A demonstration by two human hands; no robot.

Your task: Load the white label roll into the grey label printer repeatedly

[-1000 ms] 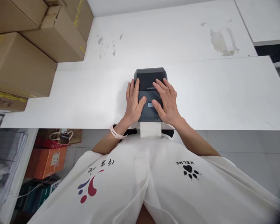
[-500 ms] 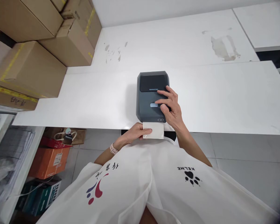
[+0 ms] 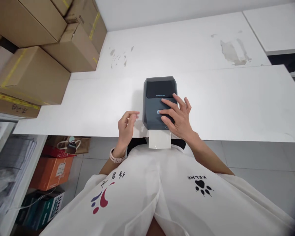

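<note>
A dark grey label printer (image 3: 152, 119) with a glossy black window stands near the front edge of the white table. From its front hangs a blank white label strip (image 3: 159, 139), past the table edge and in front of my shirt. My right hand (image 3: 178, 116) lies over the printer's right side, fingers spread, one fingertip at the small light-coloured button. Left of the printer, my left hand (image 3: 127, 126) is raised apart from it, with thumb and fingertips drawn together and nothing visible between them. A pink watch band (image 3: 116, 159) circles my left wrist.
Cardboard boxes (image 3: 31, 75) with yellow tape are stacked on the table's left. Below at the left are an orange box (image 3: 49, 172), green boxes (image 3: 40, 209) and a shelf with papers (image 3: 17, 167). The white tabletop (image 3: 226, 108) has worn patches toward the back.
My left hand has let go of the label strip and moved up and left. The right-hand fingers have shifted left across the printer; the strip now hangs free.
</note>
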